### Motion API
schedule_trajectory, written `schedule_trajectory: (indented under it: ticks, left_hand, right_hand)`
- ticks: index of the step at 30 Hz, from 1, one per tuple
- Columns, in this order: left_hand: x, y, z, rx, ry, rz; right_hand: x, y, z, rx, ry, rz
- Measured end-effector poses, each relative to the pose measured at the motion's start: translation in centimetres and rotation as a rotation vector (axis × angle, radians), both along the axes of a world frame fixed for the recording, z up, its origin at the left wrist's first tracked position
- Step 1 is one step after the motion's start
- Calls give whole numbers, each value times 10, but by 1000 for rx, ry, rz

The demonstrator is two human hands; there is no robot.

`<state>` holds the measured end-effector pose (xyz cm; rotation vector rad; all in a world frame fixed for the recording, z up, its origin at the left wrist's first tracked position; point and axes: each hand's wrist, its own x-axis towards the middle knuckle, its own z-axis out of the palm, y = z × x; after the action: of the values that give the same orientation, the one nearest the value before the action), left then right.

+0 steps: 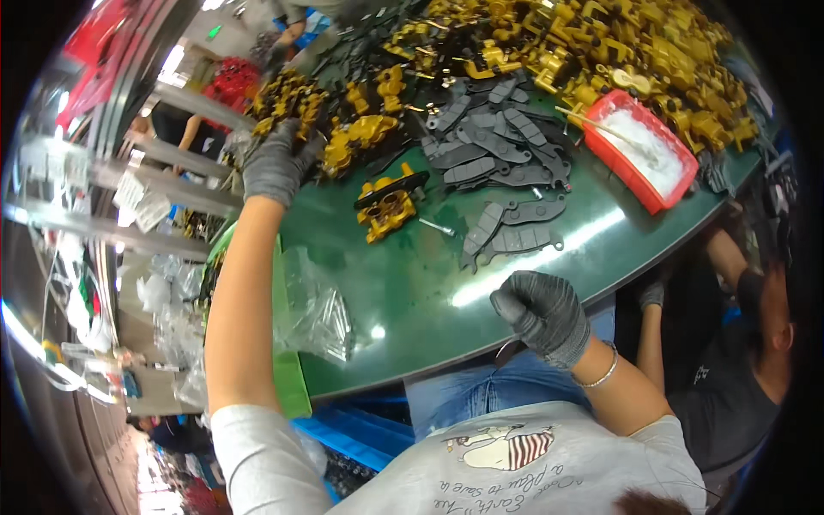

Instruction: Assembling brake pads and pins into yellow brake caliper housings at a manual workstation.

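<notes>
My left hand [276, 165], in a grey knit glove, reaches to the far left of the green table [412, 313]. Its thumb and fingers close round a gold-and-black brake caliper [296, 103] at the edge of a pile; the fingertips are partly hidden. My right hand [542, 316], gloved too, is curled closed above the near table edge; anything inside it is hidden. Between my hands lies a gold brake caliper [388, 204] with a black brake pad [393, 189] across it. A silver bolt [438, 227] is beside it. Several loose pads [515, 239] lie to the right.
Dark brake pads [493, 137] are heaped beyond, with a large pile of gold calipers [639, 51] at the far right. A red tray [639, 150] holds white paste and a stick [601, 129]. At left lies a clear bag [322, 318] of metal pins. A co-worker [730, 378] is at right.
</notes>
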<state>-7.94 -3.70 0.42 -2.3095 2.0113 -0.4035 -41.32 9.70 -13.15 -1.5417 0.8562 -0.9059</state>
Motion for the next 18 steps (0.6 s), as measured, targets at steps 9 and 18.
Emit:
schedule_trajectory:
  ticks: [9,18]
  left_hand:
    - [47,-100,-71,-623,95,-202]
    - [-60,75,-66,162,385,-538]
  right_hand:
    - [4,-5,-4,-307,95,-40]
    - [3,-21,22,-134,105,38]
